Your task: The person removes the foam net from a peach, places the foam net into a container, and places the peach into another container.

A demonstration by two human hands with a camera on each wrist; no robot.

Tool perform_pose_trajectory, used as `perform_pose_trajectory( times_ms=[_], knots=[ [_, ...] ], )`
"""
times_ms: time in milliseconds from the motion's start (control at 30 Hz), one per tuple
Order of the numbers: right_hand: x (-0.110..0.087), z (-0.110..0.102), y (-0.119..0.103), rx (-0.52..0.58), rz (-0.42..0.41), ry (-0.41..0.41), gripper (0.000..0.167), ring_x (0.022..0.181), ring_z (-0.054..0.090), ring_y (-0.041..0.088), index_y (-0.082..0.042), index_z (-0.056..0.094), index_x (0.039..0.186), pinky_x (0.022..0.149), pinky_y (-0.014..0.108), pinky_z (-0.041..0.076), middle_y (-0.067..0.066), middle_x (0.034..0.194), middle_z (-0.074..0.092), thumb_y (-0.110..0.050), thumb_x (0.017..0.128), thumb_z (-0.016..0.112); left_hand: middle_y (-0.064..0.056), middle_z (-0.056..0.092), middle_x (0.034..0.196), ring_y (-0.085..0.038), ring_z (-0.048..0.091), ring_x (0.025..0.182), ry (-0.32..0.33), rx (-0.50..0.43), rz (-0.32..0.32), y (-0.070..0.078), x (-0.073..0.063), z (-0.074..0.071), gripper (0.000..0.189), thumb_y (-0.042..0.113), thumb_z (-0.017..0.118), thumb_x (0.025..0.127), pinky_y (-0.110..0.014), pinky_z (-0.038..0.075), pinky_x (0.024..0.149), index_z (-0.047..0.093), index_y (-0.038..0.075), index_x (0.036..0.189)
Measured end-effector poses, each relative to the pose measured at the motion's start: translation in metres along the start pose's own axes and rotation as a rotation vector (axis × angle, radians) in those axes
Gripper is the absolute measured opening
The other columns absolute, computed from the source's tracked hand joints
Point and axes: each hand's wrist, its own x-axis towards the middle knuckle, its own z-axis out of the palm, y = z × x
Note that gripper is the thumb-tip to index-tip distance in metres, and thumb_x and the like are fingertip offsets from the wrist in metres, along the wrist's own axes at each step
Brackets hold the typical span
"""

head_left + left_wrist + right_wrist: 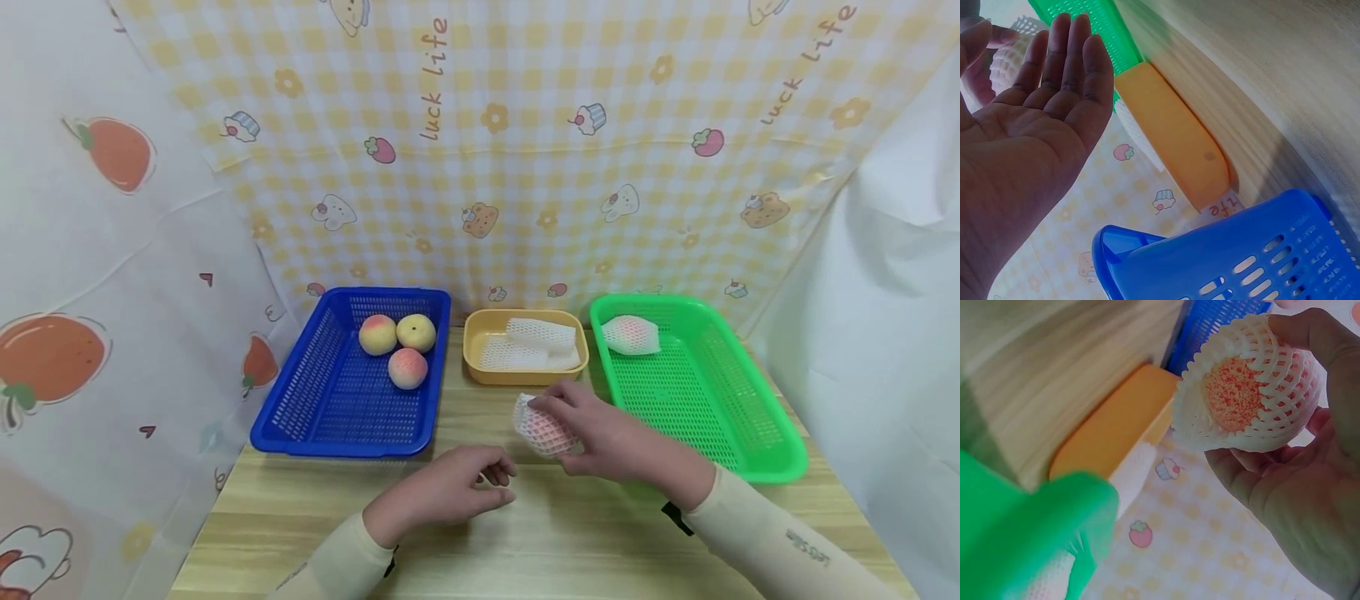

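Observation:
A peach in a white foam net sleeve (545,428) is gripped by my right hand (609,433), thumb on one side and fingers on the other. In the right wrist view the sleeve's open end shows the reddish peach (1232,394) inside. My left hand (456,485) hovers over the table to the left of it, fingers relaxed and nothing in them; the left wrist view shows its bare palm (1035,134). Three bare peaches (408,368) lie in the blue basket (345,446). Another sleeved peach (632,335) lies at the back left of the green basket (780,471).
Between the two baskets stands a small yellow-orange tray (517,379) with several white foam net sleeves (542,333) in it. All three containers line the back of the wooden table (495,554). Behind them hangs a checked cloth (487,183).

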Motion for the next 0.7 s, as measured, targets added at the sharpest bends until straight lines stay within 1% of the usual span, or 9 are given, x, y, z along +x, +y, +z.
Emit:
perform_pose_trajectory(
  times_ms=[167, 267, 367, 600, 700],
  knots=[
    [0.002, 0.019, 0.0, -0.005, 0.011, -0.008, 0.083, 0.118, 0.058, 0.015, -0.019, 0.054, 0.16, 0.094, 0.035, 0.06, 0.003, 0.142, 0.052, -0.021, 0.088, 0.094, 0.019, 0.071, 0.107, 0.0, 0.066, 0.105, -0.002, 0.0, -0.001, -0.001, -0.001, 0.0, 0.032, 0.038, 0.075, 0.107, -0.031, 0.058, 0.097, 0.074, 0.013, 0.127],
    [0.001, 0.031, 0.001, -0.016, 0.0, -0.004, 0.083, 0.117, 0.056, 0.015, -0.016, 0.056, 0.158, 0.094, 0.035, 0.06, 0.002, 0.137, 0.053, -0.018, 0.085, 0.095, 0.019, 0.071, 0.108, 0.001, 0.066, 0.105, -0.004, -0.001, 0.001, -0.002, -0.001, 0.0, 0.031, 0.037, 0.075, 0.107, -0.03, 0.058, 0.096, 0.074, 0.013, 0.126],
    [0.001, 0.04, 0.0, -0.016, -0.018, -0.012, 0.084, 0.119, 0.054, 0.016, -0.015, 0.057, 0.156, 0.097, 0.037, 0.058, 0.002, 0.135, 0.054, -0.015, 0.082, 0.097, 0.019, 0.071, 0.108, 0.0, 0.066, 0.105, -0.003, -0.004, 0.001, -0.003, -0.002, 0.001, 0.03, 0.036, 0.075, 0.107, -0.03, 0.058, 0.096, 0.074, 0.013, 0.126],
    [0.003, 0.056, -0.002, 0.006, -0.03, -0.063, 0.084, 0.125, 0.057, 0.019, -0.017, 0.057, 0.155, 0.102, 0.04, 0.059, 0.003, 0.14, 0.056, -0.015, 0.081, 0.097, 0.019, 0.071, 0.107, 0.0, 0.066, 0.104, 0.005, -0.017, 0.002, -0.003, -0.004, 0.001, 0.022, 0.034, 0.077, 0.106, -0.029, 0.057, 0.094, 0.075, 0.017, 0.12],
    [0.003, 0.062, -0.002, 0.023, -0.035, -0.08, 0.086, 0.127, 0.057, 0.02, -0.017, 0.057, 0.156, 0.105, 0.041, 0.058, 0.003, 0.142, 0.056, -0.014, 0.08, 0.097, 0.019, 0.071, 0.106, 0.0, 0.066, 0.103, 0.006, -0.019, 0.004, -0.002, -0.004, 0.001, 0.021, 0.035, 0.077, 0.106, -0.029, 0.057, 0.094, 0.075, 0.017, 0.119]
  ],
)
